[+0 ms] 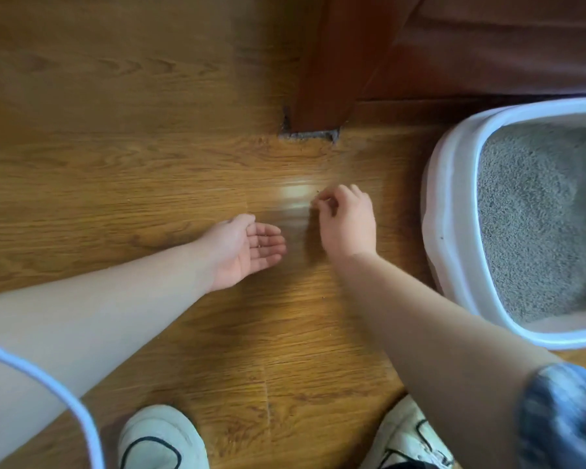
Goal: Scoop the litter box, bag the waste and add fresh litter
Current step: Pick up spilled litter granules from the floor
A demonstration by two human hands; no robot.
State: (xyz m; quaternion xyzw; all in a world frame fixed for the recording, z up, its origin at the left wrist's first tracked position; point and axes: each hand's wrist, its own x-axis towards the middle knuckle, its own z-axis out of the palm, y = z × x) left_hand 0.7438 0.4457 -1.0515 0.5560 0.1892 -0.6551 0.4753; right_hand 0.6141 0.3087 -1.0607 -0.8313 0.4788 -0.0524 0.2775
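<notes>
Head view: had white oval plastic litter box of grey granules (454,164) rightward, nearer right hand (347,221), fingertips pinched, on what unclear; cupped left hand (247,248) open, apart.

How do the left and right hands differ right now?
The left hand lies palm up, fingers relaxed and cupped; the right hand is palm down, fingertips pinched together. A few specks lie in the left hand; whether the right hand pinches anything is unclear. Both are bare, near the floor.
</notes>
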